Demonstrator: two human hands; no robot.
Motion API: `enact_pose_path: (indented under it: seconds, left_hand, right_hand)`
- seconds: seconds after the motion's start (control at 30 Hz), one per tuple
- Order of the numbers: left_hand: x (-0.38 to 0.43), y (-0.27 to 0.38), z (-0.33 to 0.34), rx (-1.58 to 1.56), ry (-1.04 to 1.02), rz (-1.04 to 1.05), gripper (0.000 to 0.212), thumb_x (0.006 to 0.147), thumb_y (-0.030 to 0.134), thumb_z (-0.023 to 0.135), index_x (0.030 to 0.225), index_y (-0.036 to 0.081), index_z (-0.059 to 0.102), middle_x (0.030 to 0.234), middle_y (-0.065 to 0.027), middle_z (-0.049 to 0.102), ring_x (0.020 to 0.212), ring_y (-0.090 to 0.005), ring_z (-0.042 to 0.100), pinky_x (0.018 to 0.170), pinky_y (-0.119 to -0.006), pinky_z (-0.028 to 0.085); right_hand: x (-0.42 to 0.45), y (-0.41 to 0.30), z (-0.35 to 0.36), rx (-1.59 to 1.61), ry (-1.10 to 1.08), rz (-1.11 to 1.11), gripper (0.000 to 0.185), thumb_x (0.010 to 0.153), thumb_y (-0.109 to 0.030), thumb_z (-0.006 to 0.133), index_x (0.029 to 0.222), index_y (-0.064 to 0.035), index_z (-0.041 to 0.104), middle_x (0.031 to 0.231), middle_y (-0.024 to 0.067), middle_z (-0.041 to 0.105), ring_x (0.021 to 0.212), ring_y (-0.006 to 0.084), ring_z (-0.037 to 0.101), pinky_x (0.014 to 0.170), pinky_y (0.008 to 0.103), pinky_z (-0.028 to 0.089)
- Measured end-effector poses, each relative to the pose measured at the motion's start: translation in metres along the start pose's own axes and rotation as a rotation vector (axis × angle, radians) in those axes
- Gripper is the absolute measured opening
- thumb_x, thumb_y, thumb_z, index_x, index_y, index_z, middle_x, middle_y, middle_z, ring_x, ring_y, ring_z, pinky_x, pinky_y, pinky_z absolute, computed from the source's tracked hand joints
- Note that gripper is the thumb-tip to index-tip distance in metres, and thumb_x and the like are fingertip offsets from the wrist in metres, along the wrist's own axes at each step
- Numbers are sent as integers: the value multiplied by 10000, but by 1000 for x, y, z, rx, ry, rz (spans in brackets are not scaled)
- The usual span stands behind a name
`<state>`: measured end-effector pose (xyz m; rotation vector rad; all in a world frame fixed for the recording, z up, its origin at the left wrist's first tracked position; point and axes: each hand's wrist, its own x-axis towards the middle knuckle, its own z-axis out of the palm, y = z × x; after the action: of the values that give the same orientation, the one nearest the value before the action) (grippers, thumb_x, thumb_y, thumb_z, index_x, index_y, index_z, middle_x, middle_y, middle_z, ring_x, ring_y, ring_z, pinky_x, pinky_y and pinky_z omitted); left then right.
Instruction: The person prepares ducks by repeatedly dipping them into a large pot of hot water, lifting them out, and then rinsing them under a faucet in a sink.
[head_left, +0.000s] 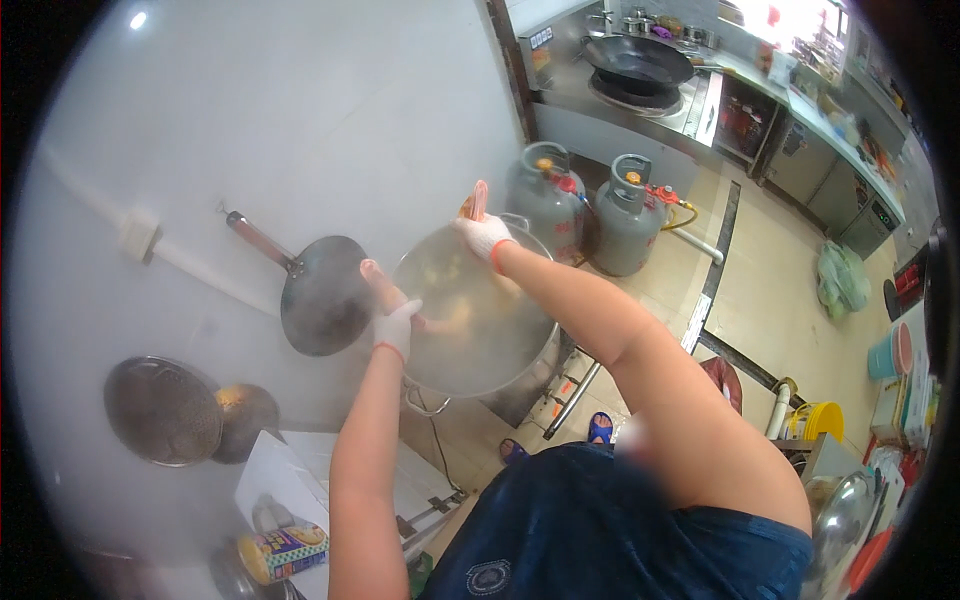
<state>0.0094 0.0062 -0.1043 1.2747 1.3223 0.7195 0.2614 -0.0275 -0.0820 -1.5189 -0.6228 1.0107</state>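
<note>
A large, steaming metal stockpot (480, 379) stands in front of me with cloudy liquid and pale pieces inside, blurred by steam. My left hand (395, 330), in a white knit glove with an orange cuff, grips a pinkish piece of raw meat (382, 286) at the pot's left rim; a lower part of it reaches over the pot. My right hand (484, 234), gloved the same way, is closed on another pinkish piece of meat (475, 201) above the pot's far rim. The exact kind of meat cannot be told.
Two grey gas cylinders (626, 225) stand behind the pot at the right. A frying pan (326, 296) and a round strainer (163, 411) hang on the left wall. A black wok (641, 60) sits on the far stove. A metal bar (574, 399) lies near my feet.
</note>
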Motion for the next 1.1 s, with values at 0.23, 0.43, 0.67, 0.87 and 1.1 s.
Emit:
enact_pose_path:
  seconds: [0.23, 0.43, 0.67, 0.87, 1.1]
  left_hand:
    - [12, -50, 13, -12, 28, -180, 524, 742, 160, 779, 1142, -114, 582, 968, -134, 658, 863, -226, 646, 831, -362, 509]
    - [24, -91, 23, 1, 64, -164, 315, 796, 174, 748, 993, -47, 641, 951, -131, 675, 875, -243, 646, 828, -378, 512]
    - [-4, -97, 29, 33, 12, -243, 627, 727, 175, 789, 1227, -119, 550, 1113, -184, 654, 960, -268, 654, 865, -390, 517]
    - [-35, -89, 45, 358, 7, -250, 644, 715, 262, 786, 1205, -110, 598, 1110, -205, 677, 978, -307, 670, 865, -375, 522]
    - [-47, -41, 23, 242, -8, -224, 542, 743, 215, 757, 1197, -40, 608, 1034, -169, 686, 917, -278, 683, 808, -384, 541]
  right_hand:
    - [-7, 31, -26, -38, 1, 75, 469, 841, -392, 668, 1176, -63, 656, 1122, 121, 690, 1070, 250, 647, 942, 377, 475]
    - [4, 77, -46, -148, 37, 16, 507, 833, -456, 667, 1189, -94, 659, 1182, 125, 682, 1126, 294, 634, 966, 391, 474]
    - [-39, 87, -53, -619, -49, 55, 628, 855, -545, 619, 1230, -41, 609, 1229, 195, 650, 1157, 377, 600, 988, 393, 458]
    - [-81, 84, -52, -735, -79, -2, 622, 849, -550, 608, 1243, -69, 613, 1247, 191, 646, 1175, 378, 592, 998, 411, 455]
    - [-52, 63, -34, -529, -109, -51, 518, 891, -492, 551, 1166, -63, 644, 1195, 168, 663, 1155, 366, 587, 987, 394, 434]
